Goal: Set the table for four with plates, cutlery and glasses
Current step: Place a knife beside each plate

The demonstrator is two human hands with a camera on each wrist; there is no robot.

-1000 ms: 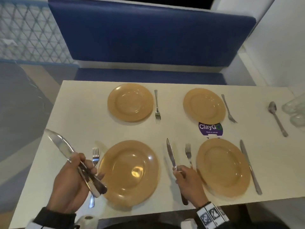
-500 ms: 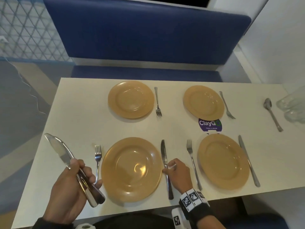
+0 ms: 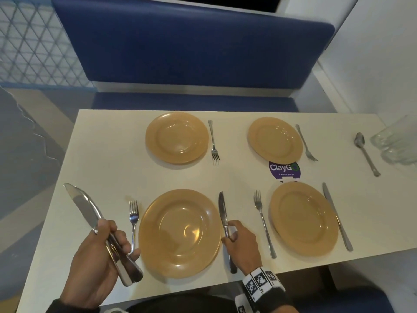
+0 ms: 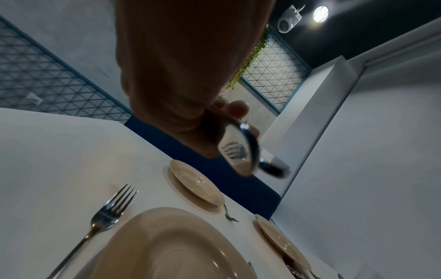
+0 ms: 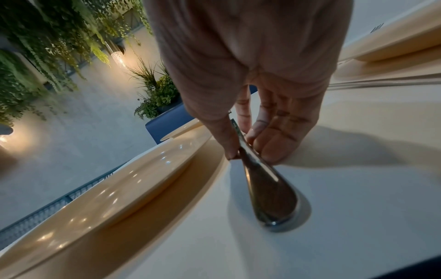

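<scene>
Four tan plates lie on the white table (image 3: 108, 168). My right hand (image 3: 242, 242) pinches a knife (image 3: 223, 218) lying just right of the near-left plate (image 3: 179, 232); the right wrist view shows thumb and fingertips on that knife (image 5: 264, 181) at its handle. My left hand (image 3: 97, 260) grips two knives (image 3: 94, 224) together above the table's left edge, blades pointing away to the left; their handle ends (image 4: 241, 152) show in the left wrist view. A fork (image 3: 133, 222) lies left of the near-left plate. The near-right plate (image 3: 303, 219) has a fork (image 3: 264, 222) and knife (image 3: 337, 216) beside it.
The far-left plate (image 3: 177, 137) and far-right plate (image 3: 275, 139) each have a fork (image 3: 214, 141) (image 3: 305, 143) to their right. A spoon (image 3: 366, 154) and clear glasses (image 3: 397, 143) sit at the right end. A purple sticker (image 3: 284, 169) marks the table. A blue bench (image 3: 191, 48) stands beyond.
My right hand slid its knife leftward until it lay close beside the near-left plate, straightened. The left hand kept its knives raised, hardly moving.
</scene>
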